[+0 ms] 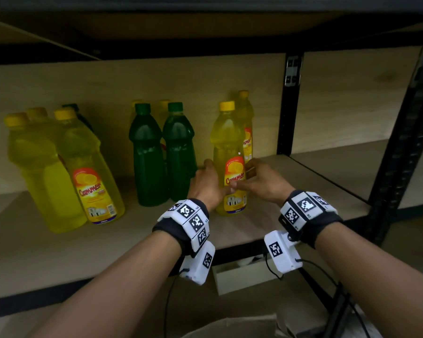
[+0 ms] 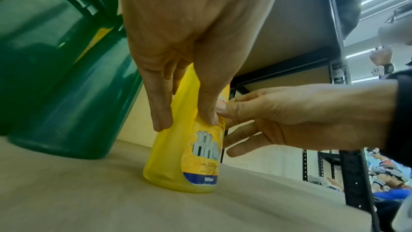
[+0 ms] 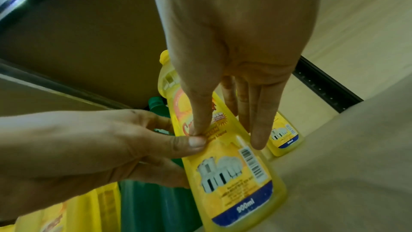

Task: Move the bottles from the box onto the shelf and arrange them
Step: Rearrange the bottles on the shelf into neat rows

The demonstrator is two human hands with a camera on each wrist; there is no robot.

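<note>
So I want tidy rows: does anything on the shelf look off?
Mostly the labels: the two front green bottles and the left yellow bottle show none, unlike the labelled yellow bottle both hands grip. No spills.

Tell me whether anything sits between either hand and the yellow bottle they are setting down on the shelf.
Nothing visible does. The left hand and the right hand both touch the yellow bottle directly, one on each side, thumbs meeting on its label. It stands upright on the shelf.
</note>
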